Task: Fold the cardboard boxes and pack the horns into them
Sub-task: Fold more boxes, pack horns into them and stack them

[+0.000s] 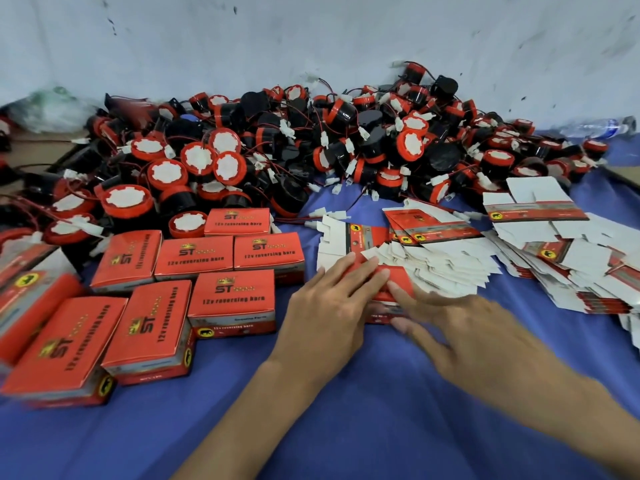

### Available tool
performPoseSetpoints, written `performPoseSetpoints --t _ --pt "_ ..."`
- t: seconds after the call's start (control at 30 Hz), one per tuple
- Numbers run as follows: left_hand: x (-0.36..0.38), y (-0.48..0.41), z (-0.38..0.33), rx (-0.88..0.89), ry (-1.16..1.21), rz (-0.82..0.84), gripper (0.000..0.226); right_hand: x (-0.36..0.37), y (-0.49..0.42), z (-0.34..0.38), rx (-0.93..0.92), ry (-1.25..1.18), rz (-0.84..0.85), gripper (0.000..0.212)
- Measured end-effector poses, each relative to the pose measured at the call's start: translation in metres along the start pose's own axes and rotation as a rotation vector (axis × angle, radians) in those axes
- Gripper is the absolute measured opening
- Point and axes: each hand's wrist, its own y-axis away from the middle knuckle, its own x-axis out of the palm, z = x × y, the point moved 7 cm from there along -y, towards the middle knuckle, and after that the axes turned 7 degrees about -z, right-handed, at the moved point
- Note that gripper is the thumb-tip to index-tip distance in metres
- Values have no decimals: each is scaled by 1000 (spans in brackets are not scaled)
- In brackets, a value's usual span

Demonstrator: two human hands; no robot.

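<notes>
A flat red cardboard box blank [398, 284] lies on the blue cloth at the centre. My left hand [325, 310] rests on its left part with fingers straight. My right hand [460, 327] touches its right part with fingers stretched out, slightly blurred. Behind them, a fanned heap of unfolded red-and-white box blanks [450, 251] spreads to the right. A large pile of red-and-black horns [277, 147] with red wires and white plugs runs along the wall. Several folded red boxes [232, 299] printed "12v reversing horn" stand at the left.
The blue cloth [346, 427] covers the work surface in front. A pale stained wall [311, 36] rises behind the pile. A clear plastic bottle [599, 128] lies at the far right. A crumpled plastic bag [45, 105] sits at the far left.
</notes>
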Motion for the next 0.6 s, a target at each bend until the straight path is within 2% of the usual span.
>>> performPoseSetpoints --t 0.07,0.1,0.17,0.2,0.27,0.37,0.4,0.43,0.5,0.6 --pt "2 0 -2 25 -59 2 31 -23 3 -21 72 -160 -21 66" --pt "4 1 -3 33 -90 23 35 -39 2 -37 133 -232 -119 63" --pt "10 1 -4 44 -148 70 47 -70 -7 -66 151 -203 -403 56" --pt "11 2 -4 52 -177 79 48 -73 -20 -77 131 -190 -452 51" --pt "9 2 -8 87 -232 56 46 -57 -59 -93 142 -170 -299 52" --pt "3 1 -14 135 -228 40 54 0 -107 -115 244 -108 134 69" --pt "3 1 -14 138 -217 60 59 18 -115 -117 262 -104 246 68" --pt "2 2 -15 139 -203 75 60 34 -120 -118 261 -120 311 61" --pt "1 3 -16 144 -163 75 54 52 -125 -116 223 -111 333 38" --pt "2 2 -20 172 -101 34 52 56 -130 -118 153 115 322 38"
